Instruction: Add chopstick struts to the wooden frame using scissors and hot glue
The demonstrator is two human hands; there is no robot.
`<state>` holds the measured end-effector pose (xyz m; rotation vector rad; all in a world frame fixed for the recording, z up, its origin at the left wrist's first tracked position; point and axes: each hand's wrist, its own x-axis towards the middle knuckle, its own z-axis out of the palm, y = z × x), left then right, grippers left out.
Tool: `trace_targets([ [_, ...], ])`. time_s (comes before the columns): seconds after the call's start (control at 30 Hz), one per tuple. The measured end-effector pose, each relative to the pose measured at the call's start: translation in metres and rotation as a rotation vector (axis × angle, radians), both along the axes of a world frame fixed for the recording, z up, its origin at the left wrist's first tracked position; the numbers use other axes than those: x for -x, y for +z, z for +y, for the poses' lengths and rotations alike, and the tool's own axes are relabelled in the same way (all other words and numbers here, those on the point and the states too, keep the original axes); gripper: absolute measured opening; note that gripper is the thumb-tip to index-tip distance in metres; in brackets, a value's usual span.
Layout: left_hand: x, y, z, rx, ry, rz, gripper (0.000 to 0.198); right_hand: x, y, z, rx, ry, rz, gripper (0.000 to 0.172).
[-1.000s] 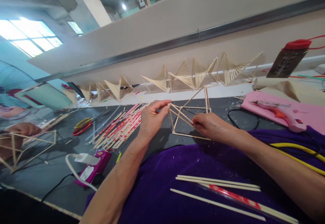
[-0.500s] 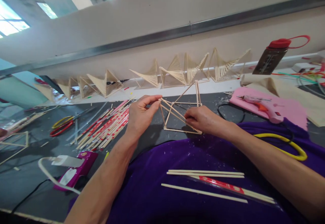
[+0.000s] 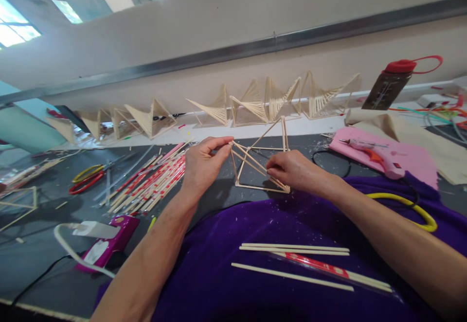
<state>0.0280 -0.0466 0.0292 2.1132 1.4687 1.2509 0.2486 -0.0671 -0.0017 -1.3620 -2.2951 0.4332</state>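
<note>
While our left hand (image 3: pixel 202 166) pinches the upper left corner of the stick frame (image 3: pixel 260 187) between thumb and fingertips, our right hand (image 3: pixel 292 171) closes its fingertips on a diagonal stick at the frame's lower right. That frame stands at the centre of the picture on the dark table (image 3: pixel 219 193), just above the purple cloth (image 3: pixel 226 244). Wrapped sticks (image 3: pixel 153 183) lie left of centre, and a glue gun (image 3: pixel 372 154) rests on a pink mat (image 3: pixel 412 159) at the right.
</note>
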Motion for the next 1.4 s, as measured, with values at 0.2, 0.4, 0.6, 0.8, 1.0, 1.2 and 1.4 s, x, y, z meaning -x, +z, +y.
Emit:
trace_targets([
  [0.2,-0.001,0.002,-0.002,-0.009,0.012,0.021,0.023,0.007,0.004,-0.010,-0.250,0.003,0.142,0.016],
  [0.4,-0.002,0.001,-0.002,-0.028,0.029,0.022,0.022,0.033,-0.014,-0.019,-0.460,-0.065,-0.144,0.022],
  [0.6,-0.003,0.003,-0.004,-0.071,0.026,0.048,0.019,0.051,0.002,-0.014,-0.609,-0.110,-0.226,0.025],
  [0.8,-0.004,0.002,-0.005,-0.083,0.037,0.039,0.018,0.054,0.007,-0.007,-0.662,-0.159,-0.093,0.025],
  [1.0,-0.004,0.001,-0.004,-0.106,0.010,0.036,0.018,0.050,0.011,-0.002,-0.610,-0.138,-0.016,0.026],
  [1.2,-0.005,0.002,-0.003,-0.087,0.018,0.022,0.020,0.047,0.010,0.003,-0.590,-0.074,0.036,0.024],
  [1.4,-0.006,0.000,-0.003,-0.051,0.021,-0.002,0.020,0.044,0.002,0.004,-0.659,-0.007,-0.008,0.021],
])
